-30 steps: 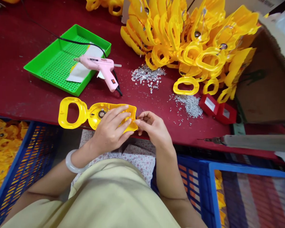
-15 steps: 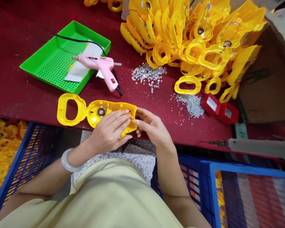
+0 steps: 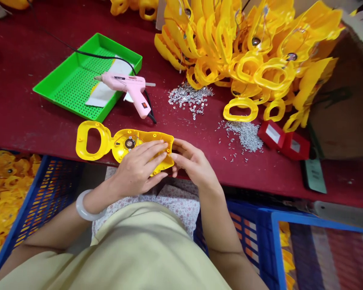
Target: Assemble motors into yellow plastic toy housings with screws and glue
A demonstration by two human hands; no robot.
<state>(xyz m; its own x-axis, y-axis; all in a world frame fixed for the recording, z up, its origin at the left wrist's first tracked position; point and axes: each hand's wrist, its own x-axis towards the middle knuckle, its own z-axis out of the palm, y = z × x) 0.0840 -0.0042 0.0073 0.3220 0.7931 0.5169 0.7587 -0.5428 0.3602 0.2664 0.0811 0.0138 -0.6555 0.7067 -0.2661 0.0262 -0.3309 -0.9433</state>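
Observation:
A yellow plastic shell half (image 3: 121,151) lies open side up at the table's front edge, with a ring-shaped handle at its left end. Inside it show a round dark metal-centred part (image 3: 130,143), thin wires and screw posts. My left hand (image 3: 140,165) reaches over the near wall, its fingers inside the shell and its thumb outside, holding it. At the right end, my right hand (image 3: 193,163) grips the rim between thumb and fingers. What lies under my left fingers is hidden.
Behind the shell, a pink glue gun (image 3: 130,86) rests against a green tray (image 3: 63,86). Farther right are washer-like pieces (image 3: 192,96), small screws (image 3: 246,135), red boxes (image 3: 284,141) and stacked yellow shells (image 3: 224,44). Blue crates (image 3: 48,193) flank my lap.
The view has shifted slightly, so the table's things sit a little lower and to the right. Both hands keep their places on the shell; the grey tool at right has dropped lower.

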